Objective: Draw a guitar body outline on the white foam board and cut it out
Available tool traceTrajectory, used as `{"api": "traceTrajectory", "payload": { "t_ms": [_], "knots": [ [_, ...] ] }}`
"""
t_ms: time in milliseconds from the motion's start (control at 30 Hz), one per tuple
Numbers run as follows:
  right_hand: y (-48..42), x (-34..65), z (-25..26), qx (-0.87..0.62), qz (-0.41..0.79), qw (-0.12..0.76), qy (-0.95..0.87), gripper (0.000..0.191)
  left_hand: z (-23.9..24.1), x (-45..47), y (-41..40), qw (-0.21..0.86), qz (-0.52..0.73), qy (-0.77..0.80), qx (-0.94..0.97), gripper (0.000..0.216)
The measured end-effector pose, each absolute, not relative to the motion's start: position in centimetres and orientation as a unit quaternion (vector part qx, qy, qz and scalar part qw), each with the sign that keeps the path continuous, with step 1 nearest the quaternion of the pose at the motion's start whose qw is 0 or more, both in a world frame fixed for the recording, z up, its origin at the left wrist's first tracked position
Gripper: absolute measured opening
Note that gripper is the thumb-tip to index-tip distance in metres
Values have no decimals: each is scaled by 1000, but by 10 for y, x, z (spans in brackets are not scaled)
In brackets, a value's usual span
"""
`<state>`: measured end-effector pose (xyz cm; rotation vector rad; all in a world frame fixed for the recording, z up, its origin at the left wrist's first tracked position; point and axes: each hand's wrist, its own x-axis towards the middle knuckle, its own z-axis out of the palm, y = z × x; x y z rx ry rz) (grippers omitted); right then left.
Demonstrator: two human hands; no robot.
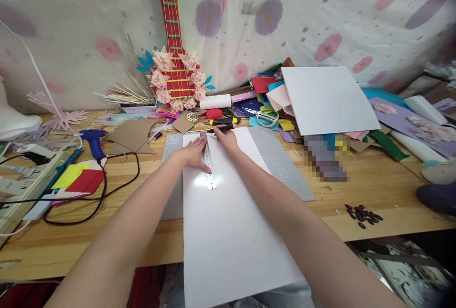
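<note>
A long white board [228, 241] lies lengthwise in front of me, over a grey cutting mat [290, 175], and its near end overhangs the table edge. Pressed flat with spread fingers, my left hand [192, 152] holds down a metal ruler [211, 182] that runs along the board. My right hand [227, 139] is closed around a dark marker pen [230, 128] with a pink end. The pen's tip points left, close to the far end of the ruler; whether it touches the board I cannot tell.
Behind the mat lie a yellow-black utility knife [224, 121], scissors [265, 117] and a tape roll [192, 117]. A flower-trimmed red guitar [174, 61] leans on the curtain. Left are a blue glue gun [94, 144] and cable; right, another white board [331, 101] and black beads [363, 215].
</note>
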<state>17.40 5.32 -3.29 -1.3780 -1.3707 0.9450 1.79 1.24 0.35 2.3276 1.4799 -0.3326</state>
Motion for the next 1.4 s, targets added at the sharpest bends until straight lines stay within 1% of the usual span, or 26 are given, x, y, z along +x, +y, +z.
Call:
{"api": "traceTrajectory", "payload": {
  "t_ms": [267, 567, 733, 933, 1133, 1400],
  "knots": [
    [43, 168, -28, -594, 315, 443, -593, 27, 8, 19, 9, 196, -117, 526, 819, 141],
    [42, 166, -29, -609, 295, 420, -605, 27, 3, 18, 12, 189, -117, 525, 822, 140],
    [40, 166, -30, -601, 294, 423, -611, 26, 4, 19, 11, 188, -120, 529, 818, 140],
    [36, 165, -28, -576, 275, 425, -642, 21, 6, 19, 10, 187, -121, 528, 819, 140],
    [26, 173, -23, -551, 250, 414, -680, 19, 6, 19, 10, 192, -119, 526, 820, 141],
    [3, 190, -21, -512, 254, 398, -718, 16, 5, 21, 11, 187, -125, 534, 815, 141]
  ]
}}
